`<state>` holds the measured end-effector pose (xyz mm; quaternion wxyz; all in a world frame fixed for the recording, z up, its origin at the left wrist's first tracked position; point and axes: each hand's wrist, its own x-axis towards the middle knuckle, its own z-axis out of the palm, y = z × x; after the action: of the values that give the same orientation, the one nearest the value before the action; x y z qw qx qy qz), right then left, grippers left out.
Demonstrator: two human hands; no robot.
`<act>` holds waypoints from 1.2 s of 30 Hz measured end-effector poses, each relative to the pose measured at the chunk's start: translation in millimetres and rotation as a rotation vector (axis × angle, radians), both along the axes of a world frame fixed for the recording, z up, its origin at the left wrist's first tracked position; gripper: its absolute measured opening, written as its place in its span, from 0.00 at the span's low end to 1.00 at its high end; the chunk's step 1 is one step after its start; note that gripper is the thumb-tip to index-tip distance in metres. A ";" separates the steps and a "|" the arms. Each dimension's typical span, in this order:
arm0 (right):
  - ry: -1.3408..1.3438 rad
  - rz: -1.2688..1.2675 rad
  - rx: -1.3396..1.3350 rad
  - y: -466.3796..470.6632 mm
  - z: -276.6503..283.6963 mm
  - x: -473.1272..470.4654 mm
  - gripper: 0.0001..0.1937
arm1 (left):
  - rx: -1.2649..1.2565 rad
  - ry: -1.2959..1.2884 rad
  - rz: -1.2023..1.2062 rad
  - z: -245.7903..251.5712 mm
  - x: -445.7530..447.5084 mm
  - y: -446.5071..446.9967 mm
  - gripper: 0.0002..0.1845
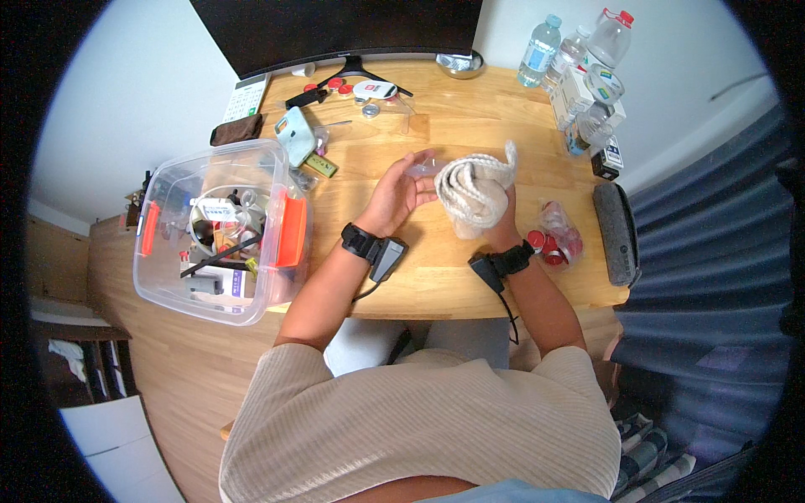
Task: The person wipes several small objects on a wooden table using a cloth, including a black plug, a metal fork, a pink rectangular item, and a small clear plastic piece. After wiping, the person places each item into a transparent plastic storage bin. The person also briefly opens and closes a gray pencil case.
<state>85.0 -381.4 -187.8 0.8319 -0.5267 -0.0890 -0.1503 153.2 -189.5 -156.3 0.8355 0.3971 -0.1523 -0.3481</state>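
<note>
Above the wooden table, my right hand holds a rolled cream knitted cloth with a braided-looking white edge. Most of the fingers are hidden behind the cloth. My left hand is just left of the roll, palm turned towards it. A clear plastic piece lies between its thumb and fingers; its exact kind cannot be made out. Both wrists wear black straps with small cabled devices. Close to my right wrist lies a clear bag with red-topped round items in it.
At the left stands a clear plastic bin with orange latches, full of odds and ends. A blue phone case and red tealight-like discs lie near the monitor. Several bottles and a grey zip case line the right side.
</note>
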 end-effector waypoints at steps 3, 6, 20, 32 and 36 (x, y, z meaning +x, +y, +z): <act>-0.023 -0.101 -0.172 -1.7 0.2 2.1 0.14 | -0.041 0.051 0.054 -0.8 -0.2 0.0 0.29; 0.002 -0.436 -0.824 -4.2 9.0 3.4 0.18 | -0.041 0.057 0.131 1.7 -2.0 0.4 0.27; 0.191 -0.356 -0.056 9.3 32.0 1.2 0.25 | -0.087 -0.116 -0.020 13.1 -12.3 -5.4 0.26; 0.225 -0.262 -0.298 6.9 24.6 2.0 0.26 | 0.037 -0.153 -0.038 -0.4 -15.2 -11.6 0.25; 0.088 -0.323 -0.540 7.0 23.3 -1.9 0.20 | 0.058 -0.159 -0.032 5.7 -16.2 -10.1 0.27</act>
<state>83.1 -374.4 -164.6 0.6305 -0.7418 -0.0047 -0.2284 137.0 -199.6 -150.6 0.8032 0.4450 -0.2145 -0.3329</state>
